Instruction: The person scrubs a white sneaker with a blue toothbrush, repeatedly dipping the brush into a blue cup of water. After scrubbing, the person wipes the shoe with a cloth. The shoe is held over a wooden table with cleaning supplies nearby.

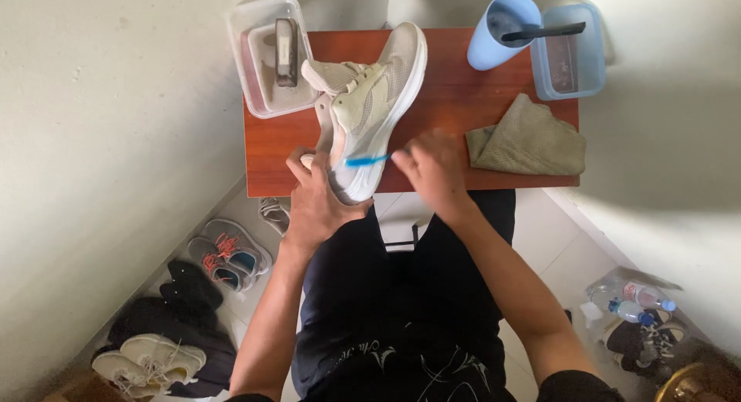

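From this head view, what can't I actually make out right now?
Head view only:
- Heel of the beige shoe: covered by the left hand.
- Handle of the blue toothbrush: hidden inside the right hand.
- Inside of the blue cup: shadowed.
- Bottles on the floor: blurred.

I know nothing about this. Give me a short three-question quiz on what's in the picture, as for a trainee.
1. True or false: the left hand grips the shoe's heel end.
2. What does the right hand hold against the shoe? A) blue toothbrush B) cloth C) cup
3. What lies on the table beside the right hand?

Key: 1 true; 2 A; 3 the folded cloth.
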